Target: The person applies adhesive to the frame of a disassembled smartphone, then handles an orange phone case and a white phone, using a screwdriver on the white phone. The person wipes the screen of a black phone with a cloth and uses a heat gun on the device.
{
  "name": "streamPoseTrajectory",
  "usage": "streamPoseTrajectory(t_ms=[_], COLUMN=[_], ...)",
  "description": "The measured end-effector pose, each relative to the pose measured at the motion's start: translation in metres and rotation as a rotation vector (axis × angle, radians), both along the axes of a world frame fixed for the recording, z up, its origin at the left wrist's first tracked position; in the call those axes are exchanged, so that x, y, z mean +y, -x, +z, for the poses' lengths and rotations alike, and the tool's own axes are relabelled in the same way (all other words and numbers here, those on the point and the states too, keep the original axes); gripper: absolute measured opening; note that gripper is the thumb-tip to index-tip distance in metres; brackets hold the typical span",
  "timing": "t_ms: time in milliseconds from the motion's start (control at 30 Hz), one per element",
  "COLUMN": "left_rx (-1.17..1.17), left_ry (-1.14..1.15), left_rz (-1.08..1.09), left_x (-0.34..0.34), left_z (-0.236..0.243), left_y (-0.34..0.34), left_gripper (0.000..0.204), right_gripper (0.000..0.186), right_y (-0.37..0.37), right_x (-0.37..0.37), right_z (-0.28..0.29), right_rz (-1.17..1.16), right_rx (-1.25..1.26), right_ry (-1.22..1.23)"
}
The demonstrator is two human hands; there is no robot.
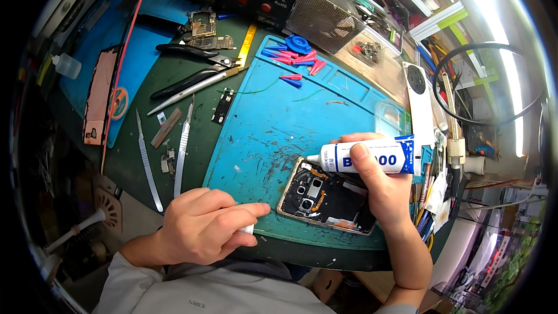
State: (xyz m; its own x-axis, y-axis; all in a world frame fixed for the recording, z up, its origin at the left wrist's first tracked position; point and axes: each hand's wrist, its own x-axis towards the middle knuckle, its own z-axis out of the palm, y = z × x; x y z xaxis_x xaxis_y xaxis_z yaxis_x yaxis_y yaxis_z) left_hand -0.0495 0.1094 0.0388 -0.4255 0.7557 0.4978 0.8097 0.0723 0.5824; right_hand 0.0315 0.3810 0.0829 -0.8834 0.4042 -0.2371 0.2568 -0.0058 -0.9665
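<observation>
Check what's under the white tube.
Below the tube: an open phone housing, black inside, on the blue mat. Tube and right hand cover the housing's upper right part; whatever lies there can't be seen.

I wear a light grey top (261,295) with small dark lettering (203,303) on its front. Its sleeves (125,285) are of the same grey colour. My left hand (200,227) and my right hand (379,186) are bare.
</observation>
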Motion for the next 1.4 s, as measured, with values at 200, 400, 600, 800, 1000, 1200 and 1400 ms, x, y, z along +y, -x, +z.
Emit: streamPoseTrajectory(t_ms=[200, 400, 600, 800, 1000, 1200, 1400], left_rx=[-0.012, -0.024, -0.028, -0.028, -0.031, -0.039, -0.035], left_ry=[0.011, 0.011, 0.020, 0.021, 0.019, 0.032, 0.007], left_rz=[-0.004, 0.000, 0.007, 0.003, 0.008, -0.004, 0.012], left_x=[0.000, 0.001, 0.002, 0.001, 0.001, 0.001, 0.001], left_z=[0.001, 0.002, 0.004, 0.003, 0.003, 0.005, 0.002], left_y=[0.001, 0.000, 0.000, 0.000, 0.000, 0.001, -0.001], left_gripper=[0.030, 0.029, 0.029, 0.029, 0.027, 0.027, 0.027], right_gripper=[0.029, 0.030, 0.030, 0.029, 0.028, 0.030, 0.028], right_y=[-0.001, -0.002, -0.003, -0.005, -0.007, -0.008, -0.010], right_x=[0.002, 0.004, 0.006, 0.008, 0.007, 0.010, 0.011], right_z=[0.002, 0.002, 0.003, 0.002, 0.000, 0.004, 0.003], right_rz=[0.041, 0.045, 0.042, 0.039, -0.022, 0.019, 0.001], right_rx=[-0.038, -0.055, -0.069, -0.080, -0.052, -0.095, -0.073], right_ry=[-0.045, -0.031, -0.037, -0.052, -0.011, -0.058, -0.031])
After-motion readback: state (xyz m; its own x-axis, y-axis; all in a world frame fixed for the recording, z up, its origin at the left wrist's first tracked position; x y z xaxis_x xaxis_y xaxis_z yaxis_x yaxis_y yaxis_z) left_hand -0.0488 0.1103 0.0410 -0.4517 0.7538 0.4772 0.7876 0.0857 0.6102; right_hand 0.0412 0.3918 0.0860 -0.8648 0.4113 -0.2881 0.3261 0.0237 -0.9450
